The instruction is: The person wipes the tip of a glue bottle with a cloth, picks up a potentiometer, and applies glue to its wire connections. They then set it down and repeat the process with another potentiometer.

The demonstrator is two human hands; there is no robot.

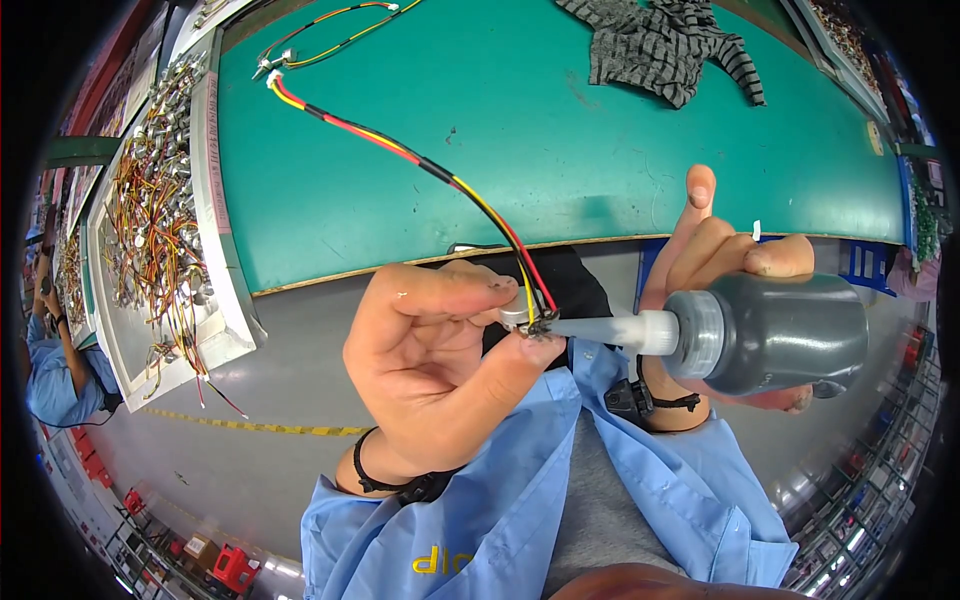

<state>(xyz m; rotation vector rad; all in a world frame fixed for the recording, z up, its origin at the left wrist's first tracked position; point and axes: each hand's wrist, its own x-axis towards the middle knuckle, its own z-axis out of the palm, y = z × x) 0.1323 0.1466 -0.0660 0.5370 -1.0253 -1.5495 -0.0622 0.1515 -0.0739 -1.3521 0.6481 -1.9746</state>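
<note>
My left hand [420, 375] pinches a small silver potentiometer [513, 312] between thumb and fingers, its terminals facing right. Red, yellow and black wires [437, 170] rise from those terminals, curving up and left over the bench to a white plug [274, 80]. A dark, see-through squeeze bottle [795, 330] lies sideways in my right hand [705, 235], whose fingers wrap round behind it and whose thumb or a finger sticks up. The bottle's pale tapered nozzle [610, 331] points left, its tip at the soldered terminals; whether it touches them I cannot tell.
A green-topped bench [560, 190] spans the far side, holding another wired potentiometer [285, 60] and a striped grey cloth [660, 50]. At left, a white tray [235, 330] is heaped with wired potentiometers. Another person's arm [70, 345] shows at far left.
</note>
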